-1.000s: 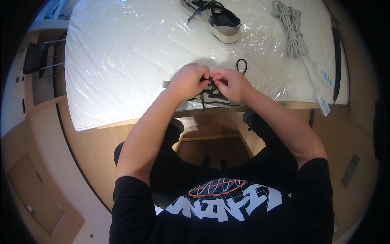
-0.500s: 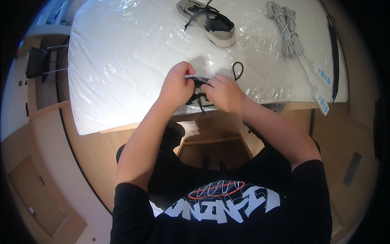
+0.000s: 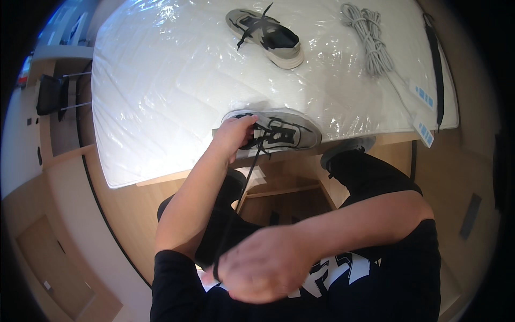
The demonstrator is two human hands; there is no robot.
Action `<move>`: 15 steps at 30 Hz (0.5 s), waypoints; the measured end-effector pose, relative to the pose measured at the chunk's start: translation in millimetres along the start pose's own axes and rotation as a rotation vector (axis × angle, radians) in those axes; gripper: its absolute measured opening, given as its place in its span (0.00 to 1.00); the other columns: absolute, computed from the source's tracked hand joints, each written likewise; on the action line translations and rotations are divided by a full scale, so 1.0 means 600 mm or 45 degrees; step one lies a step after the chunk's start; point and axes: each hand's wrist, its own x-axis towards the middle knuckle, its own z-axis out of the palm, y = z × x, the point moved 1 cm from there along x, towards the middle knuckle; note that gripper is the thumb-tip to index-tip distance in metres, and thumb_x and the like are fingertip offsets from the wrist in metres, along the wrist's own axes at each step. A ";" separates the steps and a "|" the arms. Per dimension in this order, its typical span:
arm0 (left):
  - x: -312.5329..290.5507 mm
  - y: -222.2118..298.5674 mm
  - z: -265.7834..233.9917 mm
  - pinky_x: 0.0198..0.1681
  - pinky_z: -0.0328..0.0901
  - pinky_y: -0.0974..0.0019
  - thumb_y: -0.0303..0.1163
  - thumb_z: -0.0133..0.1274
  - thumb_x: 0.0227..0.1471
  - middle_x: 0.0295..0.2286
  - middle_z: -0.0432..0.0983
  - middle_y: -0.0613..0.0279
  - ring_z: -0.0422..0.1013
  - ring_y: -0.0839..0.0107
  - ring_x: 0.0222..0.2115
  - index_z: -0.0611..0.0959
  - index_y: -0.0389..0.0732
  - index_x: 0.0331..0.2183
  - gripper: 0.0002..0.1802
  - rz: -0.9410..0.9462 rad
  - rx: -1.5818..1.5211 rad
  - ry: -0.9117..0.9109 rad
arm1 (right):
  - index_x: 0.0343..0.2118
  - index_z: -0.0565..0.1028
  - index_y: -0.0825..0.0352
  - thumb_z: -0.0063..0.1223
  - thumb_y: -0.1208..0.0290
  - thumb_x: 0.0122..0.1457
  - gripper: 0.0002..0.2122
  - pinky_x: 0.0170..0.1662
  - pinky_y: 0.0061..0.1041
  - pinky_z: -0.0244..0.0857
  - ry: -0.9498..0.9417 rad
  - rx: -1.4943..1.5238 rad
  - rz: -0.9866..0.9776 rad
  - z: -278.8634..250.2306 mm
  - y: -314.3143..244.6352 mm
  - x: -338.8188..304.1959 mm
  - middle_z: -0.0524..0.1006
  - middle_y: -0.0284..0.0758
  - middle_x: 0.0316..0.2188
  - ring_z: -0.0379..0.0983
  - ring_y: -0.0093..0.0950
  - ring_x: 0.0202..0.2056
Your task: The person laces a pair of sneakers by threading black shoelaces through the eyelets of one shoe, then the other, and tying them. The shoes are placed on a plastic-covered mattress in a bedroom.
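Note:
A grey and black sneaker lies on the near edge of the mattress, its toe to the right. My left hand grips it at the ankle opening, around the tongue, and hides part of the collar. From its eyelets a black shoelace runs taut toward my body. The end of that lace is in my right hand, closed in front of my shirt and slightly blurred. Farther back, a matching sneaker rests with its black laces loosely crossed on top.
The white mattress is wrapped in clear plastic. A bundled grey cord lies at the far right, with white-and-blue power strips and a long black narrow thing beside it. A dark chair stands at the left.
My right hand has moved from the shoe down toward my body, drawing the lace out long. My left hand stays on the shoe, which now shows more fully.

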 end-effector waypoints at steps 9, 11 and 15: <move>0.063 -0.028 -0.006 0.29 0.66 0.67 0.26 0.53 0.54 0.28 0.73 0.60 0.69 0.71 0.25 0.75 0.34 0.32 0.06 0.027 -0.140 -0.107 | 0.30 0.72 0.66 0.51 0.70 0.59 0.06 0.38 0.33 0.72 -0.444 0.311 0.187 0.024 -0.072 0.054 0.76 0.39 0.32 0.76 0.37 0.38; 0.034 -0.002 0.001 0.25 0.64 0.69 0.27 0.50 0.57 0.28 0.74 0.59 0.68 0.72 0.23 0.75 0.35 0.33 0.05 0.104 -0.451 -0.136 | 0.26 0.71 0.65 0.49 0.70 0.56 0.05 0.34 0.27 0.71 -0.913 -0.110 0.192 -0.012 -0.067 0.040 0.72 0.34 0.28 0.74 0.29 0.32; -0.064 0.067 0.000 0.36 0.69 0.69 0.28 0.45 0.61 0.38 0.77 0.54 0.74 0.68 0.35 0.75 0.33 0.40 0.08 0.320 -1.008 -0.249 | 0.24 0.71 0.60 0.58 0.67 0.42 0.08 0.27 0.31 0.68 -0.633 -0.865 0.566 -0.124 -0.040 0.009 0.73 0.30 0.28 0.74 0.34 0.29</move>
